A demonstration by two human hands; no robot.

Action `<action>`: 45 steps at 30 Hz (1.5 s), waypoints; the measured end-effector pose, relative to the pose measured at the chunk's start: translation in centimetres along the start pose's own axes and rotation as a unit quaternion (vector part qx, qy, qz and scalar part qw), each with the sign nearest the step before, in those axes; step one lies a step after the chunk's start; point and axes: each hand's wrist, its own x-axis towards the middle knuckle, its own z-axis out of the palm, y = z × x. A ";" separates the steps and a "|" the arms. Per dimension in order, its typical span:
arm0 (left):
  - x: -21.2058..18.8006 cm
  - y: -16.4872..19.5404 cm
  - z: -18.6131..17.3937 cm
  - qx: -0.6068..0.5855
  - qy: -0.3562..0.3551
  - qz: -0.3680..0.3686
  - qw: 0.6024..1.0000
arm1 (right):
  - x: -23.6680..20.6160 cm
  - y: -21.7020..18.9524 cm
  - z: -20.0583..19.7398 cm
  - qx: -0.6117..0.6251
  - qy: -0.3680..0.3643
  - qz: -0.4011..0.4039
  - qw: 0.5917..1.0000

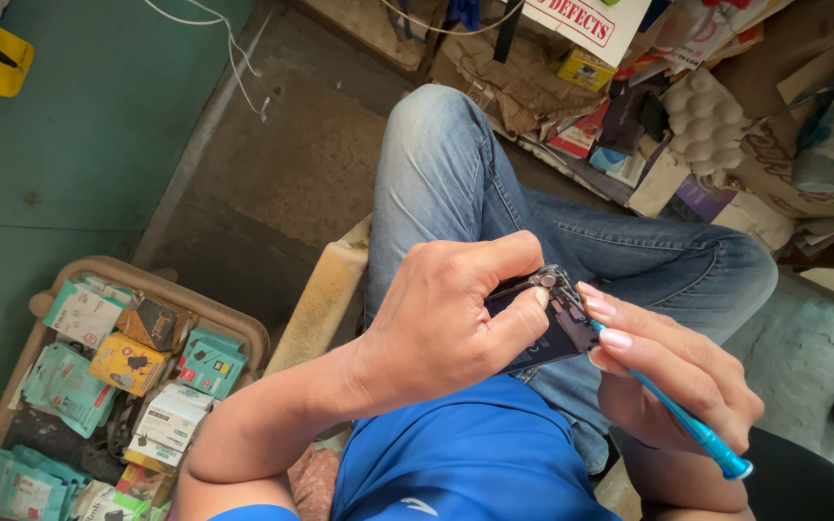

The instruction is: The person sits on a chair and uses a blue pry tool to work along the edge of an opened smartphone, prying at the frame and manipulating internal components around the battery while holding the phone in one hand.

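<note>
My left hand [446, 318] wraps around an opened dark phone [547, 333], held over my lap with its inner parts facing up. My thumb presses near a small metal piece at the phone's top edge. My right hand [673, 371] grips a thin blue screwdriver [692, 429] like a pen. Its tip touches the phone's right side, hidden behind my fingers. I sit with my knee in blue jeans [446, 164] raised.
A beige tray [234, 323] at lower left holds several small teal, white and yellow packets. Cardboard, an egg carton [707, 121] and boxes pile at upper right. White cables [234, 58] lie on the concrete floor. A green surface [69, 125] fills the upper left.
</note>
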 end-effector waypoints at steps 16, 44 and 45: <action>0.0 0.1 -0.1 0.000 0.002 0.000 1.000 | 0.1 0.2 -0.1 0.000 -0.001 -0.007 1.000; 0.4 -0.2 -0.4 -0.030 -0.020 -0.020 0.999 | -0.8 2.3 1.1 0.212 0.078 0.070 0.971; 0.4 -0.2 -0.4 -0.029 -0.020 -0.020 0.999 | -0.6 2.2 1.0 0.218 0.060 0.093 0.970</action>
